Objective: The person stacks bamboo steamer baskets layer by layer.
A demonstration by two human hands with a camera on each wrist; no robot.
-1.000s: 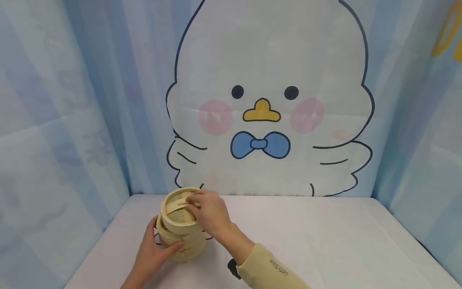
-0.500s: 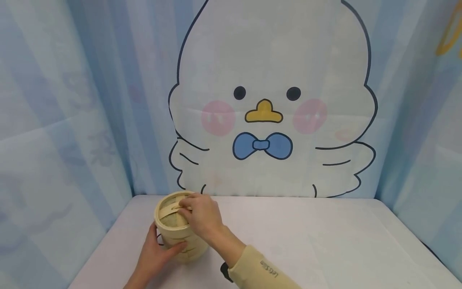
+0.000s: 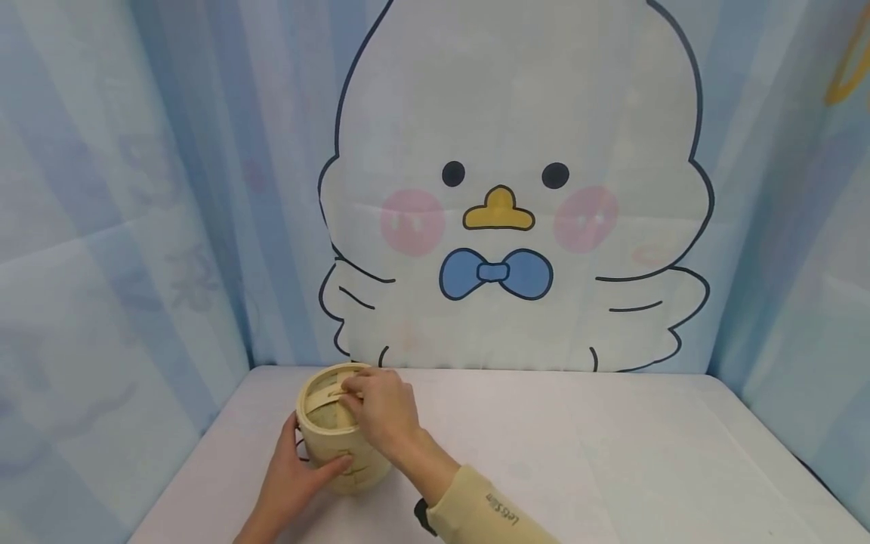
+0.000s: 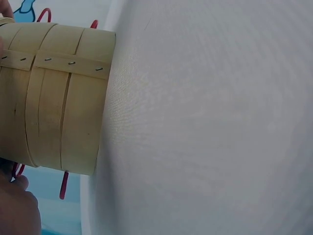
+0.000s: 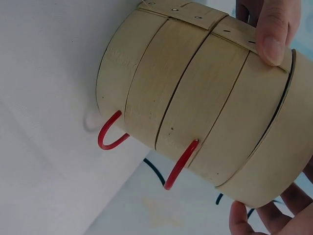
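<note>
A round bamboo steamer stands on the table at the left, its tiers stacked. On top sits the woven lid, with a thin dark line between its rim and the upper tier in the right wrist view. My left hand grips the steamer's side, thumb across the front; that thumb presses on the upper tier. From the right, my right hand reaches over and pinches the strap on the lid. Red loop handles stick out from the tiers.
A white cloth covers the table, which stretches away to the right of the steamer. Blue striped curtains hang at the sides, and a backdrop with a cartoon bird closes the rear.
The lid, tilted and offset on the steamer a second ago, has come down level onto the upper tier, with the right hand still on its strap. The left hand keeps its grip.
</note>
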